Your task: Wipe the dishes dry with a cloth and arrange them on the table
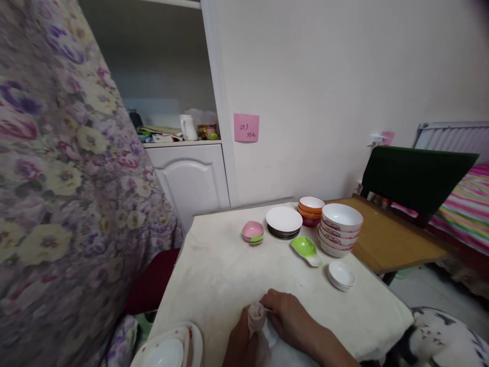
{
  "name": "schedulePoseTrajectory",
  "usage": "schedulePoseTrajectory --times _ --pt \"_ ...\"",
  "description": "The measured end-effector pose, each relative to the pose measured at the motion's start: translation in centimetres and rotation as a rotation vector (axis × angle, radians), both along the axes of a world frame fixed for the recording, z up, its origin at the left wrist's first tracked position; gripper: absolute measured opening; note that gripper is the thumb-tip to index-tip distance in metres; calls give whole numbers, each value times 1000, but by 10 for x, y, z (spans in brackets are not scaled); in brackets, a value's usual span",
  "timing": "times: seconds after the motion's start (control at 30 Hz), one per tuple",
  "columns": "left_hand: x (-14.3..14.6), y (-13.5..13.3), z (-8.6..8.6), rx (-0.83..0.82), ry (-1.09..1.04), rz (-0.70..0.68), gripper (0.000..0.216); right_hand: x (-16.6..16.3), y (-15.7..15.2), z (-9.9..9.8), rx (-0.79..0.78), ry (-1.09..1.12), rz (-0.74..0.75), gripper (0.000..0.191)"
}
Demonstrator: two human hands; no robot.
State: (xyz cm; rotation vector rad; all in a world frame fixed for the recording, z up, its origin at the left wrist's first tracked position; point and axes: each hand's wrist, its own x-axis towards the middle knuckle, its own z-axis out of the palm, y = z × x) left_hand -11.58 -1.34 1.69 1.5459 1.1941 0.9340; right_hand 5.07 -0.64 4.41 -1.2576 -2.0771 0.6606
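My left hand (240,340) is closed around a greyish-pink cloth (255,318) at the near edge of the table. My right hand (290,318) is closed on a small white dish (270,334), pressed against the cloth; most of the dish is hidden by the fingers. Both hands rest low over the cream tablecloth (217,270).
Near my left hand sit white plates (170,349). Further back stand a pink and green dish stack (252,232), flat plates (283,221), orange bowls (311,206), white patterned bowls (341,227), a green spoon-shaped dish (306,248), small saucers (341,275). Floral curtain (57,178) left, wooden table and dark chair (412,178) right.
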Motion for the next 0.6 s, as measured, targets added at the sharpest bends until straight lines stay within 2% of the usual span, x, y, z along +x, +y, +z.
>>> schedulePoseTrajectory --times 0.03,0.13,0.2,0.27,0.37,0.43,0.5,0.6 --pt "1 1 1 1 -12 13 38 0 1 1 0 -1 -18 31" --pt "2 6 -3 -53 -67 212 39 -6 1 -5 -31 115 -203 27" --pt "3 8 -6 -76 -102 303 42 -11 -1 -10 -46 167 -277 19" --pt "2 5 -6 -70 -88 273 42 -10 -1 -10 -32 145 -251 14" --pt "2 0 1 -36 -15 84 38 -1 1 -2 -12 23 -96 20" --pt "2 1 2 -19 -1 19 37 3 3 2 -6 -15 -48 26" --pt "3 5 -3 -22 -22 105 40 0 3 -2 -15 47 -125 28" --pt "3 10 -12 -54 -64 289 45 -10 0 -13 -78 183 -269 20"
